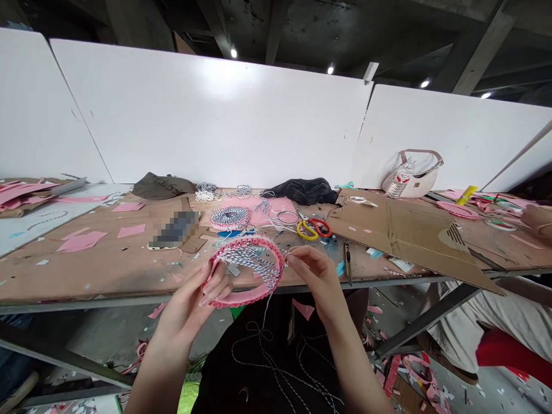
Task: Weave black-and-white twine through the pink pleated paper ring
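My left hand [200, 296] is closed around the left side of a pink ring [244, 299] with a ruffled edge, held tilted above the table's front edge. Black-and-white cord [248, 256] is strung in strands across the inside of the ring. At the ring's right edge, the thumb and fingers of my right hand [317, 279] pinch a bit of the cord. A loose length of the same cord hangs from the ring onto my dark clothing in loops. Behind the ring lies a round pink piece [229, 217] filled with similar cord.
Scissors with yellow and red handles [314, 228], a box cutter [348, 264], a phone [175, 229] and cardboard [409, 227] lie on the table [107, 270]. A dark cloth [302, 191], a bottle [401, 178] and a bag [425, 181] sit near the white partition. Another person's hand [537, 218] is at right.
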A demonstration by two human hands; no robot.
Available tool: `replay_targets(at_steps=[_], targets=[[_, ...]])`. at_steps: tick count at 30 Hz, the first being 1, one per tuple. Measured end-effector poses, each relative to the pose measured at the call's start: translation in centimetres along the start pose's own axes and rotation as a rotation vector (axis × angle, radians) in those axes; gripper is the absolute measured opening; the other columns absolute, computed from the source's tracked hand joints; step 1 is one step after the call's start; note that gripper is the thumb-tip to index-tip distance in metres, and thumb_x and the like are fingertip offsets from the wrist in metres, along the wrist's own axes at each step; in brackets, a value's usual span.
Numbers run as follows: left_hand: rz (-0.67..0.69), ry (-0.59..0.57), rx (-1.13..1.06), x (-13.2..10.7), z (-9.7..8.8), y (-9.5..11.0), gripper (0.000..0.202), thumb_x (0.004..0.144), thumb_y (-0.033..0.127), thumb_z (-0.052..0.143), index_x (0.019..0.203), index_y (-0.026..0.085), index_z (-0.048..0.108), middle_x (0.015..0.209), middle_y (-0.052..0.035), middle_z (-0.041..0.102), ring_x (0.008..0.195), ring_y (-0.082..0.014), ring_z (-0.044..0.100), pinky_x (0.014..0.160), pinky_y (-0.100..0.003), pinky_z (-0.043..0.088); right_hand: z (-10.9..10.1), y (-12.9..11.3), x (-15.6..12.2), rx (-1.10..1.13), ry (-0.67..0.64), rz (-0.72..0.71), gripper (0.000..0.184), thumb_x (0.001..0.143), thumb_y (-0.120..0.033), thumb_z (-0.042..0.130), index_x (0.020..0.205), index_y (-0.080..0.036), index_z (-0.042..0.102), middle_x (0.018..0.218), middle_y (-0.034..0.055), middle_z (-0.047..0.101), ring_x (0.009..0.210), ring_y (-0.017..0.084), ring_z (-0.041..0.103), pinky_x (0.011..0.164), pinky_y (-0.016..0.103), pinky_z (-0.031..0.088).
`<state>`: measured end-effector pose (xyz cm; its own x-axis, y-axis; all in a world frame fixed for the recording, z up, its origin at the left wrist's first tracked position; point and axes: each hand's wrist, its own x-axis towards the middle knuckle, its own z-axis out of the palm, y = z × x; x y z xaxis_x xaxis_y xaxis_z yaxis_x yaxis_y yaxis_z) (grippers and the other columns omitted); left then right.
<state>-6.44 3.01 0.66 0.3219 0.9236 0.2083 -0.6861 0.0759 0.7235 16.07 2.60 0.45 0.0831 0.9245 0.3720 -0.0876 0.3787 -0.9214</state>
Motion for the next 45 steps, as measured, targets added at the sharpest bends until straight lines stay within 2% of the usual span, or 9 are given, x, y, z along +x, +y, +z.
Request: replay_targets(at_steps=[5, 10, 16, 19, 24, 28, 32, 37, 45], targets=[[0.073, 0.001, 0.152, 0.0, 0.3, -0.1, 0.038, 0.085, 0.036, 0.076, 0.062, 0.018, 0.051, 0.053, 0.0084, 0.031, 0.045, -0.0063, 0.016, 0.048, -0.019, 0.034, -0.5, -0.7, 0.0, 0.232, -0.106, 0.147, 0.025, 0.085, -0.045, 0.072, 0.083, -0.022, 0.063, 0.080, 0.0011, 0.066, 0.084, 0.017, 0.063, 0.086, 0.031, 0.051], [0.300, 0.025, 0.538, -0.4, -1.7, -0.3, 0.035, 0.083, 0.052, 0.072, 0.068, 0.021, 0.064, 0.047, 0.0068, 0.034, 0.043, -0.0088, 0.027, 0.048, -0.025, 0.033, -1.2, -1.6, 0.1, 0.299, -0.180, 0.229, 0.026, 0.083, -0.043, 0.076, 0.084, -0.021, 0.064, 0.054, -0.0082, 0.041, 0.056, 0.012, 0.048, 0.070, 0.027, 0.049], [0.639, 0.041, 0.874, -1.8, -4.8, 0.6, 0.024, 0.076, 0.043, 0.079, 0.096, 0.030, 0.081, 0.077, -0.0040, 0.076, 0.066, -0.0215, 0.066, 0.063, -0.033, 0.052, -3.4, -2.5, 0.0, 0.229, -0.255, 0.237, 0.028, 0.087, -0.040, 0.075, 0.108, -0.023, 0.071, 0.052, -0.0125, 0.038, 0.038, 0.004, 0.027, 0.063, 0.024, 0.051], [0.665, -0.195, 1.119, -2.1, -3.7, 1.9, 0.033, 0.071, 0.025, 0.083, 0.103, 0.036, 0.080, 0.082, -0.0033, 0.080, 0.076, -0.0253, 0.071, 0.085, -0.041, 0.053, -4.3, -3.0, -0.1, 0.236, -0.254, 0.179, 0.020, 0.087, -0.040, 0.074, 0.098, -0.023, 0.072, 0.051, -0.0119, 0.045, 0.031, 0.002, 0.020, 0.049, 0.022, 0.048], [0.619, -0.531, 1.479, -2.1, -1.4, 3.0, 0.042, 0.080, 0.019, 0.077, 0.118, 0.035, 0.071, 0.075, 0.0015, 0.070, 0.068, -0.0205, 0.062, 0.090, -0.042, 0.044, -4.7, -4.4, -0.1, 0.271, -0.298, 0.055, 0.011, 0.085, -0.035, 0.076, 0.087, -0.024, 0.074, 0.059, -0.0080, 0.056, 0.029, 0.000, 0.024, 0.039, 0.019, 0.043], [0.607, -0.560, 1.631, -2.0, -1.0, 2.6, 0.038, 0.084, 0.019, 0.073, 0.118, 0.034, 0.069, 0.080, 0.0021, 0.068, 0.075, -0.0199, 0.061, 0.095, -0.040, 0.037, -5.7, -5.7, -0.4, 0.176, -0.334, -0.075, 0.007, 0.084, -0.032, 0.078, 0.087, -0.026, 0.076, 0.071, -0.0020, 0.064, 0.035, 0.004, 0.039, 0.035, 0.020, 0.036], [0.649, -0.526, 1.708, -1.7, -0.7, 2.3, 0.036, 0.088, 0.018, 0.068, 0.120, 0.035, 0.069, 0.081, 0.0019, 0.062, 0.079, -0.0203, 0.058, 0.099, -0.040, 0.031, -6.8, -7.1, -1.1, -0.090, -0.425, -0.243, 0.012, 0.083, -0.020, 0.079, 0.091, -0.028, 0.077, 0.080, 0.0022, 0.070, 0.064, 0.015, 0.063, 0.049, 0.024, 0.048], [0.602, -0.568, 1.705, -1.9, -0.2, 2.6, 0.020, 0.091, 0.016, 0.064, 0.107, 0.027, 0.070, 0.094, -0.0029, 0.062, 0.090, -0.0213, 0.057, 0.084, -0.033, 0.039, -6.6, -8.0, -1.2, -0.408, -0.386, -0.432, 0.016, 0.090, -0.014, 0.071, 0.096, -0.028, 0.077, 0.083, 0.0027, 0.073, 0.072, 0.017, 0.063, 0.055, 0.028, 0.048], [0.515, -0.686, 1.761, -2.5, 0.8, 3.0, 0.024, 0.096, 0.005, 0.051, 0.104, 0.024, 0.063, 0.122, -0.0066, 0.055, 0.121, -0.0217, 0.050, 0.092, -0.030, 0.042, -5.1, -7.3, 1.2, -0.618, -0.228, -0.733, 0.018, 0.091, -0.007, 0.067, 0.095, -0.022, 0.075, 0.092, 0.0023, 0.070, 0.075, 0.011, 0.062, 0.057, 0.022, 0.048]])
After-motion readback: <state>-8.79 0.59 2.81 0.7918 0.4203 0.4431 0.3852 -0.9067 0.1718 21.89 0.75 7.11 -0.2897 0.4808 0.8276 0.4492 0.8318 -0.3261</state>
